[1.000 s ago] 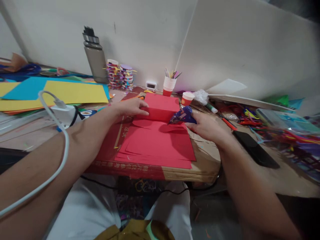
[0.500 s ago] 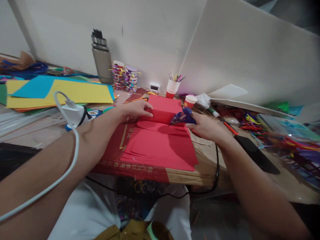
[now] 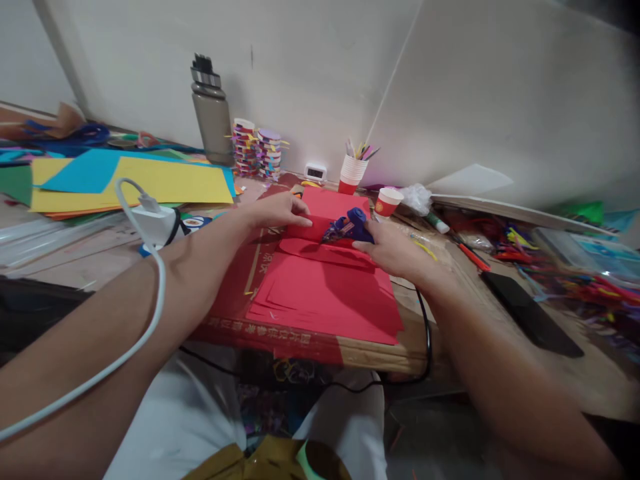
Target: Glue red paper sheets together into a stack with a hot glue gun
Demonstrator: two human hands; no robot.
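Observation:
Red paper (image 3: 330, 293) lies in a stack on the cardboard in front of me. At the back of the stack, one red sheet (image 3: 335, 200) is folded, with its near flap raised. My left hand (image 3: 285, 212) pinches the left end of that fold between thumb and fingers. My right hand (image 3: 387, 247) grips a blue glue gun (image 3: 354, 223) with a black cord hanging from it. The gun's front end points left over the fold; whether its tip touches the paper I cannot tell.
A white charger and cable (image 3: 155, 220) cross near my left forearm. Yellow sheets (image 3: 170, 183) and a water bottle (image 3: 213, 120) stand left. Paper cups (image 3: 389, 200) stand behind the red paper. A black phone (image 3: 530, 313) and colourful craft strips (image 3: 590, 280) lie right.
My right hand has moved left with the glue gun along the fold of the red sheet. My left hand keeps its place on the fold. The view has shifted slightly.

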